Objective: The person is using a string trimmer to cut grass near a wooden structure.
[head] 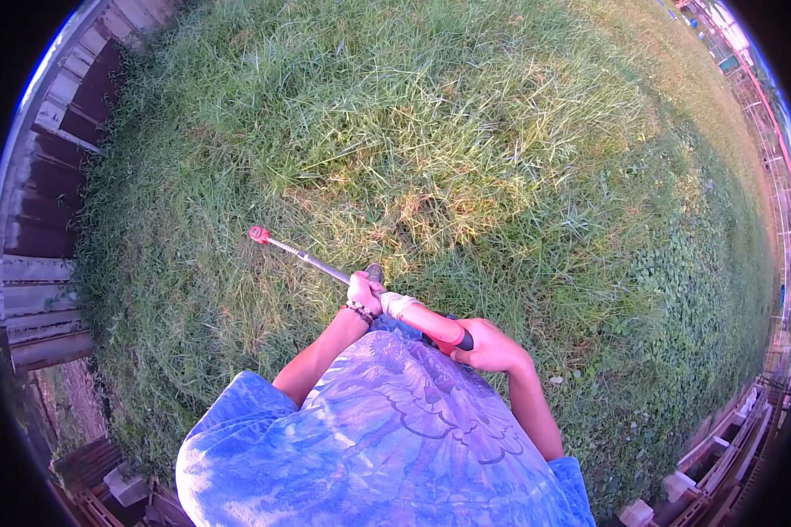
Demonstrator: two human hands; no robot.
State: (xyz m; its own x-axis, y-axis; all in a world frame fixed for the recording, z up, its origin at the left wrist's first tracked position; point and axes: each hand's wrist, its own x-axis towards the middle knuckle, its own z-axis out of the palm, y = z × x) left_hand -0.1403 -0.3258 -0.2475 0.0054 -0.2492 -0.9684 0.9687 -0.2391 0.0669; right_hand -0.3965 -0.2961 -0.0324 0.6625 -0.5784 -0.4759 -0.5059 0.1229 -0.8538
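Note:
A string trimmer (pixel 329 271) with a red head and a metal shaft slants across in front of me, its head to the left over the grass (pixel 395 158). My left hand (pixel 365 293), with a beaded bracelet at the wrist, grips the shaft near its middle. Around the red and black rear handle, close to my shirt, my right hand (pixel 491 346) is closed. Pale wrapping covers the part between the hands. The tip of one shoe (pixel 374 271) shows just beyond my left hand.
A rusty corrugated metal fence (pixel 46 191) runs along the left. Stacked beams or rails (pixel 732 448) lie at the lower right, and a pale block (pixel 126 484) at the lower left. Leafy low plants (pixel 672 283) grow on the right, with a wire fence (pixel 764 125) beyond.

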